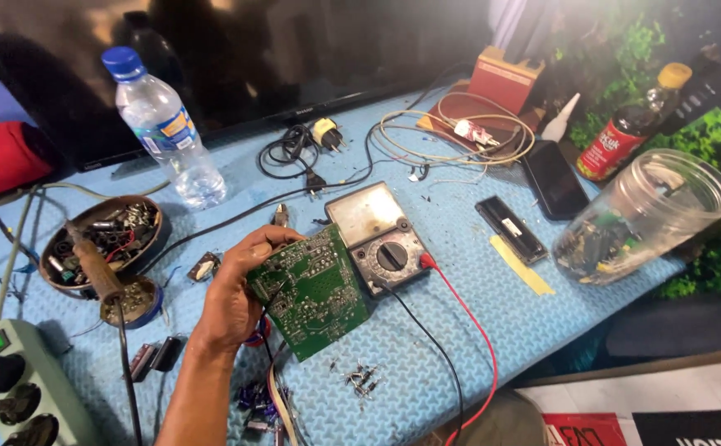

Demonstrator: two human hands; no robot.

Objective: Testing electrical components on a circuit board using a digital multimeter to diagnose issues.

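My left hand [232, 301] grips a green circuit board [315, 289] by its left edge and holds it tilted above the blue mat, solder side up. Right behind the board lies an analog multimeter [381, 239] with a black and a red lead [468, 322] running toward me. A few small loose components [360, 378] lie on the mat below the board. My right hand is out of sight.
A soldering iron [96, 264] rests over a dish of parts [104, 235] at left. A water bottle [162, 132], power strip [26, 388], tipped glass jar [641, 219], black phone [554, 190], coiled wires [459, 132], and a dark screen behind surround the blue mat [459, 272].
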